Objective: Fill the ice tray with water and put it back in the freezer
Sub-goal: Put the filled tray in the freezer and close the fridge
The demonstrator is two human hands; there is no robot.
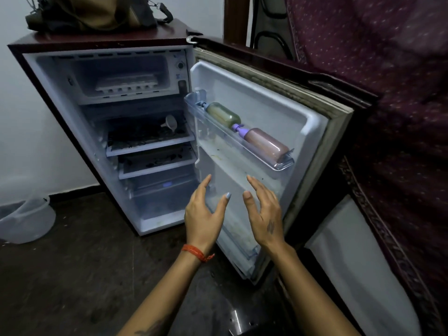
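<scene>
A small dark red fridge (97, 43) stands with its door (278, 112) swung wide to the right. At the top is the freezer compartment (121, 76), and a white ice tray (127, 83) lies inside it. My left hand (202, 217), with an orange thread on its wrist, and my right hand (263, 214) hover side by side in front of the lower door. Both have relaxed, spread fingers and hold nothing. They are well below and to the right of the tray.
Two bottles (223, 115) (266, 144) lie in the door shelf. A small funnel (171, 123) sits on a fridge shelf. A bag (92, 13) rests on top of the fridge. A clear plastic tub (26, 219) stands on the dark floor at left. Maroon fabric (388, 57) hangs at right.
</scene>
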